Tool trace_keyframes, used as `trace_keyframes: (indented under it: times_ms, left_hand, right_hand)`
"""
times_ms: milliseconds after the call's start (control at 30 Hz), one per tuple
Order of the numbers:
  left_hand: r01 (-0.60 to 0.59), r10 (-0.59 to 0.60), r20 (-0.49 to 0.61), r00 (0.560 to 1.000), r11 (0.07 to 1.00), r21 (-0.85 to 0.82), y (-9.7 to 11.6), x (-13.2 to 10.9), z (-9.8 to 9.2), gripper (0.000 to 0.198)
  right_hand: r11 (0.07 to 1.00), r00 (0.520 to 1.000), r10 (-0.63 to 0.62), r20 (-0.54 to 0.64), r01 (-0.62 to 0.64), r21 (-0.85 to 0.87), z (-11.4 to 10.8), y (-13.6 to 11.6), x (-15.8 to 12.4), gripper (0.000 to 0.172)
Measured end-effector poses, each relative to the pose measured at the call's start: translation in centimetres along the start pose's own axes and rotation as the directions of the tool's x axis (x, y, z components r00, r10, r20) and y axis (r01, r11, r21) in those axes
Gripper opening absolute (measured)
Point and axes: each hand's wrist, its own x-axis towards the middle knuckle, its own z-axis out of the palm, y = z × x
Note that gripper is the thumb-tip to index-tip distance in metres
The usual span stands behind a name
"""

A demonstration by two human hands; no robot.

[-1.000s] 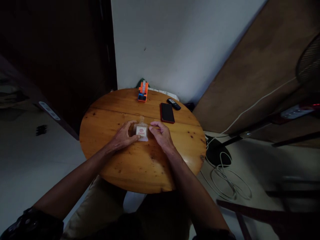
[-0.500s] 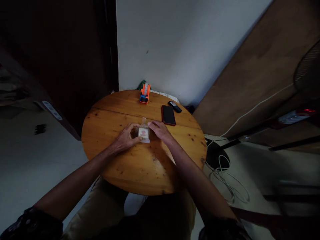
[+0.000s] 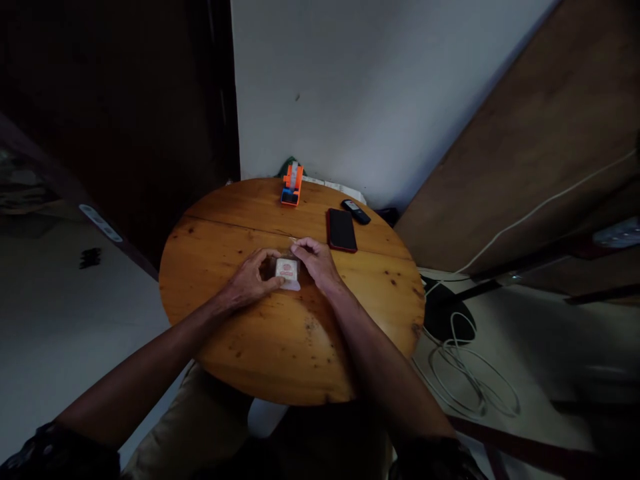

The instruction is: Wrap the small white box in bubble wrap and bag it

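Left of the packet [image 3: 287,269]: left hand [image 3: 253,273], grip holding its side | right of packet: right hand [image 3: 317,263], grip narrow at far edge, hold unclear | beyond packet: tape dispenser [image 3: 294,183]

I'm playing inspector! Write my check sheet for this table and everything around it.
Surface: wooden table, dark knots showing.
Things: clear-wrapped packet, red print on top.
Clutter: orange dispenser, phone and handset toward the far side.
Left hand: curled round the packet's left side.
Right hand: close to its far right corner; grip unclear.
Cables: pale cable, looped on the floor to the right.
Surroundings: wall behind, brown panel to the right.
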Motion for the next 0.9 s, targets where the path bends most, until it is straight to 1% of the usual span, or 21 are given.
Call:
trace_keyframes:
  times_ms: [100,300,433,533,667,767,833,900]
  left_hand:
    - [-0.008,0.008,-0.002,1.0,0.999,0.031,0.27,0.02,-0.13,0.041]
    - [-0.024,0.026,-0.023,0.999,0.996,0.087,0.58,0.03,-0.29,0.041]
    - [0.009,-0.008,-0.019,1.0,0.998,0.064,0.66,0.09,-0.2,0.041]
    - [0.034,-0.034,-0.001,0.999,0.999,0.009,0.69,0.14,-0.07,0.038]
    - [0.026,-0.025,0.028,0.999,0.997,-0.073,0.57,0.23,0.09,0.039]
    - [0.052,-0.05,0.027,0.998,0.994,-0.097,0.34,0.33,0.22,0.045]
    - [0.077,-0.073,0.037,0.997,0.988,-0.131,0.14,0.4,0.32,0.055]
    - [0.072,-0.066,0.039,0.997,0.981,-0.18,-0.1,0.48,0.41,0.065]
  right_hand:
    - [1.0,1.0,-0.026,0.006,0.026,0.002,-0.15,-0.18,-0.22,0.019]
    - [0.995,0.997,-0.07,0.045,0.073,-0.062,0.04,-0.55,-0.44,0.017]
    - [0.993,0.995,-0.083,0.055,0.087,-0.078,0.11,-0.65,-0.66,0.016]
    - [0.989,0.993,-0.097,0.064,0.104,-0.108,0.1,-0.77,-0.75,0.017]
    - [0.99,0.99,-0.104,0.097,0.112,-0.081,0.16,-0.96,-0.82,0.02]
    - [0.992,0.99,-0.106,0.092,0.111,-0.061,0.25,-1.01,-0.88,0.02]
    - [0.992,0.991,-0.106,0.079,0.112,-0.064,0.28,-1.0,-0.9,0.019]
    - [0.991,0.992,-0.103,0.075,0.108,-0.073,0.28,-0.98,-0.9,0.018]
